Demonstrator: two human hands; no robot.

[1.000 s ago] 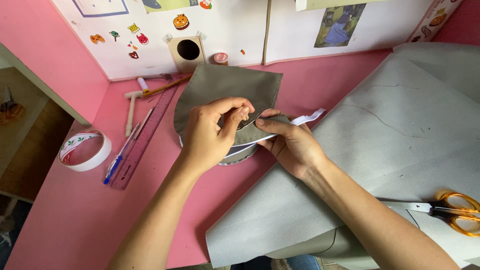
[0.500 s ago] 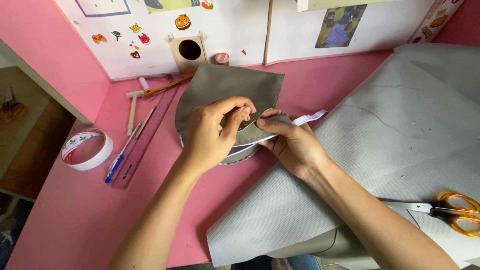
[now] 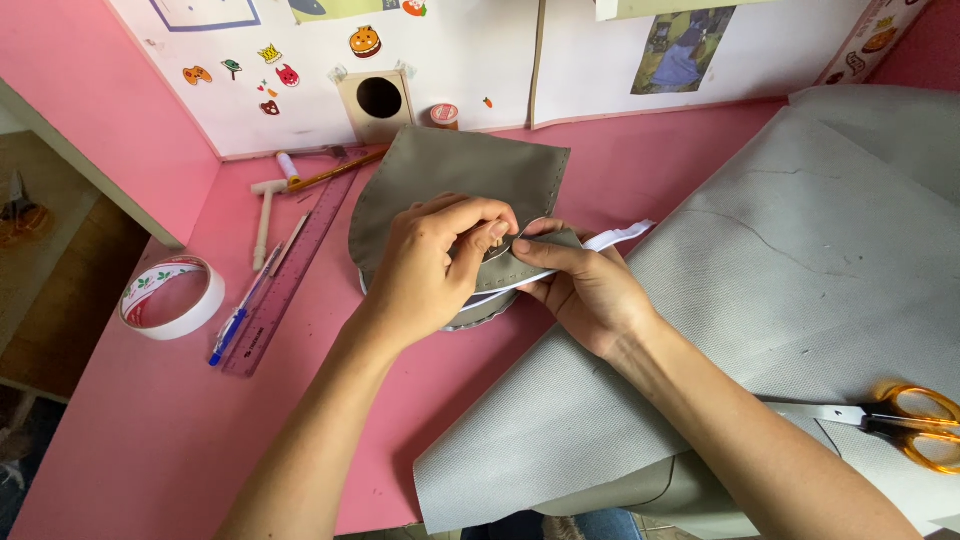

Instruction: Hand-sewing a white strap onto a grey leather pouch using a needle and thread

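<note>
Both hands mid-job: left hand (image 3: 430, 265) fingers pinch the grey cut piece (image 3: 450, 185), right hand (image 3: 585, 290) fingers hold white tape (image 3: 620, 237) along its edge. Most of the edge looks untaped.

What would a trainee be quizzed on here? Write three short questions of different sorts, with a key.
1. True or false: the scissors lie on the grey sheet at the person's right.
2. Which lies beside the ruler? A) blue pen B) hammer C) spoon
3. What do both hands pinch?

Key
1. True.
2. A, the blue pen.
3. The left hand and right hand pinch the folded edge of the grey fabric piece, with a white strip running under the fingers.
</note>
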